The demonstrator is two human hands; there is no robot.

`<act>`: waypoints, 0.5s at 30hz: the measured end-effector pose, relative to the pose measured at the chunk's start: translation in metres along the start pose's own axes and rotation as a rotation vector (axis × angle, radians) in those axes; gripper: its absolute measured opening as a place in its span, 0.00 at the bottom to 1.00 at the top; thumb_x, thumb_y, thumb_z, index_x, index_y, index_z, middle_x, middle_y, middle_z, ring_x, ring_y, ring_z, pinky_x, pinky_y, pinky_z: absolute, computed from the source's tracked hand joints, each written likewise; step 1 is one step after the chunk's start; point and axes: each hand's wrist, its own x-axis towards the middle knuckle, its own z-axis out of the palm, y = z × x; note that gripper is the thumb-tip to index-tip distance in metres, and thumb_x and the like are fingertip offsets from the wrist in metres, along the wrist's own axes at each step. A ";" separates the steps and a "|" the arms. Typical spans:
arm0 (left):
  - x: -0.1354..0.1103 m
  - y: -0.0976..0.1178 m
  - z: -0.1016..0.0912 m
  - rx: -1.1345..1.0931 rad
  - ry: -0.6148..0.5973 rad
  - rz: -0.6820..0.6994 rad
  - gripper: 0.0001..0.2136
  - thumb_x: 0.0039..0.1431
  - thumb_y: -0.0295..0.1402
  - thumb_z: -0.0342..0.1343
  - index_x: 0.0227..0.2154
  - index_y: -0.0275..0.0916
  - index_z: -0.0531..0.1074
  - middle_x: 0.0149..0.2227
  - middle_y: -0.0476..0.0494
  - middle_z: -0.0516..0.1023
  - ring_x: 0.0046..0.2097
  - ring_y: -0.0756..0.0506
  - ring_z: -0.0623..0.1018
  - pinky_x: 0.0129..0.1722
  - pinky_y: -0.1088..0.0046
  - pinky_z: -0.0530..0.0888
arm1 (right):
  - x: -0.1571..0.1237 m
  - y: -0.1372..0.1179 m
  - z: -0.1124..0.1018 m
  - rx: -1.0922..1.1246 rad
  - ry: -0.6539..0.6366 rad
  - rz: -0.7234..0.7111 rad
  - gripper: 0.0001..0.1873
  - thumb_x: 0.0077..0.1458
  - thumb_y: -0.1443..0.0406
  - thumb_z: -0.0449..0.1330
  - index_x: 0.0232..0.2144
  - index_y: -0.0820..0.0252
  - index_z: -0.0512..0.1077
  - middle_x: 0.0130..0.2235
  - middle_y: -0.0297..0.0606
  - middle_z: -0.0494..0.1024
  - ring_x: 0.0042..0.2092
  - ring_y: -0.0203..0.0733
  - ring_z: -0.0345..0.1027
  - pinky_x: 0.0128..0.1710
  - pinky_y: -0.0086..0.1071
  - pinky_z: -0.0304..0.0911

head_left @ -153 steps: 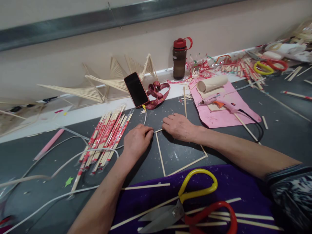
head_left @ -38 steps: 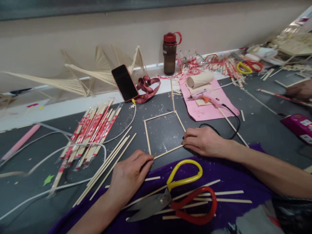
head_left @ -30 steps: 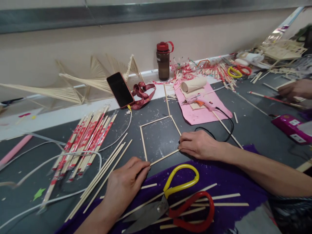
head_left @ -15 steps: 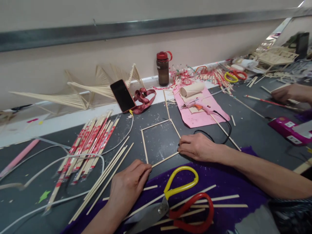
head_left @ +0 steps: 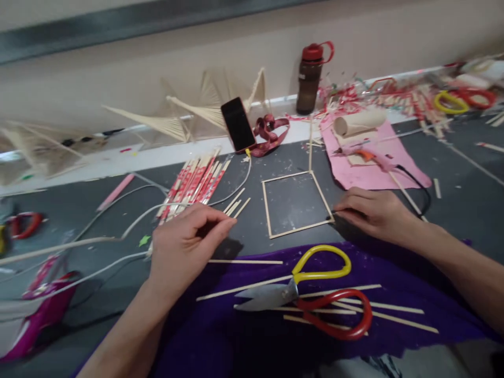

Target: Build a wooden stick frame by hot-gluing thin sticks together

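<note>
A square frame of thin wooden sticks lies flat on the dark table. My right hand rests at its near right corner, fingers together and pressed on the joint. My left hand is off the frame, to its left, closed in a pinch where several loose bare sticks run under the fingertips. Further cut sticks lie on the purple cloth in front of me.
Large scissors with yellow and red handles lie on the cloth. A glue gun sits on a pink sheet beyond the right hand. Wrapped chopsticks, a white cable, a phone, a bottle and stick structures lie farther back.
My left hand let go of the frame's near left corner and moved left to the loose sticks. My right hand stays on the near right corner. The view swung left.
</note>
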 end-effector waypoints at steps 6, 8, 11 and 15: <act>-0.026 -0.015 -0.017 0.032 -0.131 -0.019 0.08 0.56 0.38 0.53 0.31 0.42 0.76 0.32 0.51 0.78 0.35 0.51 0.76 0.36 0.76 0.71 | -0.001 -0.001 0.006 0.030 -0.009 0.004 0.08 0.59 0.64 0.52 0.36 0.57 0.71 0.34 0.38 0.75 0.34 0.38 0.70 0.32 0.29 0.62; -0.039 -0.019 -0.011 0.040 -0.220 0.037 0.09 0.58 0.36 0.51 0.36 0.43 0.76 0.35 0.50 0.78 0.36 0.51 0.76 0.37 0.77 0.71 | 0.000 0.000 0.008 0.030 -0.015 -0.002 0.08 0.58 0.64 0.53 0.36 0.57 0.71 0.34 0.38 0.75 0.35 0.38 0.70 0.32 0.29 0.63; -0.056 -0.023 0.002 0.130 -0.362 0.124 0.11 0.61 0.33 0.48 0.42 0.43 0.74 0.39 0.48 0.76 0.38 0.51 0.76 0.36 0.77 0.71 | 0.001 0.002 0.011 0.029 -0.032 -0.017 0.08 0.58 0.64 0.53 0.36 0.57 0.71 0.35 0.38 0.74 0.35 0.37 0.70 0.33 0.29 0.63; -0.068 -0.023 0.015 0.330 -0.453 0.167 0.12 0.61 0.29 0.46 0.44 0.44 0.71 0.40 0.47 0.75 0.38 0.48 0.76 0.32 0.75 0.71 | 0.002 0.004 0.012 0.007 -0.043 -0.025 0.08 0.59 0.65 0.53 0.37 0.58 0.72 0.35 0.38 0.74 0.34 0.36 0.69 0.33 0.28 0.63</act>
